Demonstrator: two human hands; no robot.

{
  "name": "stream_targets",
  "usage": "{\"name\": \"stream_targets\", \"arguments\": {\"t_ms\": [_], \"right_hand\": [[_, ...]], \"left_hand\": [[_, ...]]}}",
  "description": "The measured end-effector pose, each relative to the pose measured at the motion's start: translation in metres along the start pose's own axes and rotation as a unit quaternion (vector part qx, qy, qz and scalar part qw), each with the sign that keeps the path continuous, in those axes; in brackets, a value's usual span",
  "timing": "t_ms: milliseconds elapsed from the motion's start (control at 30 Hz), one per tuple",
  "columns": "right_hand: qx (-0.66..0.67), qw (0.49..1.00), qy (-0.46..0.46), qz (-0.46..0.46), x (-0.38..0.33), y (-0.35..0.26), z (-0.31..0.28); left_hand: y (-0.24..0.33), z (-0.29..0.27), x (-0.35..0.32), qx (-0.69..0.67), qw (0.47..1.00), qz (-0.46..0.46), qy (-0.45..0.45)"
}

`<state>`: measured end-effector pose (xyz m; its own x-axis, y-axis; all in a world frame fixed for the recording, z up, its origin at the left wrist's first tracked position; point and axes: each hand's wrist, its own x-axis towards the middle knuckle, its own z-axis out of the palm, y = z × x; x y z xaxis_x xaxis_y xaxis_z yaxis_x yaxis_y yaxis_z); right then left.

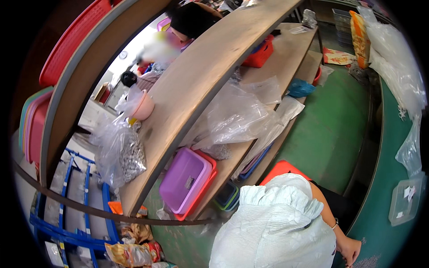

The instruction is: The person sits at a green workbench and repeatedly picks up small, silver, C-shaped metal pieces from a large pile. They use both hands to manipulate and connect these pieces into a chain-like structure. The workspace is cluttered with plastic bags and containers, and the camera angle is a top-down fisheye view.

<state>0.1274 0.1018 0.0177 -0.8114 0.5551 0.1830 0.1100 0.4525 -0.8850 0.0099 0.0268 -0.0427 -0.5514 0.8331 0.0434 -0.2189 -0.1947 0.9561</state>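
My left hand [349,251] rests low at the right on the green tabletop [373,214], its fingers bent and drawn together toward the lower edge. What they hold, if anything, is hidden. A thin bracelet [335,225] circles that wrist, and the arm comes out of a ruffled pale mint sleeve [292,190]. Beside the fingers lies a scatter of tiny grey pieces [369,262]. Farther along the table stands a clear plastic box [405,203] with white labels. My right hand is out of view.
A red stool [286,169] shows behind my sleeve. Wooden shelves [214,58] carry a purple basin [185,181], clear plastic bags [239,114], a pink bucket [143,106] and a red basket [259,53]. Blue racks [67,192] stand at left. Other people [190,20] are beyond the shelves.
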Motion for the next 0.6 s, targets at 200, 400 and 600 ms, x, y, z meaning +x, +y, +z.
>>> {"name": "stream_targets", "arguments": {"t_ms": [200,400,600], "right_hand": [[0.026,0.999,-0.021,-0.032,0.010,0.008,0.004],[0.095,0.989,-0.056,0.103,0.001,0.007,-0.014],[0.097,0.984,0.024,0.148,-0.020,0.009,-0.028]], "left_hand": [[0.005,-0.009,-0.005,-0.110,0.992,-0.045,0.033],[0.044,0.006,-0.031,-0.206,0.970,-0.131,0.025],[0.048,0.021,-0.023,-0.281,0.937,-0.201,-0.051]]}}
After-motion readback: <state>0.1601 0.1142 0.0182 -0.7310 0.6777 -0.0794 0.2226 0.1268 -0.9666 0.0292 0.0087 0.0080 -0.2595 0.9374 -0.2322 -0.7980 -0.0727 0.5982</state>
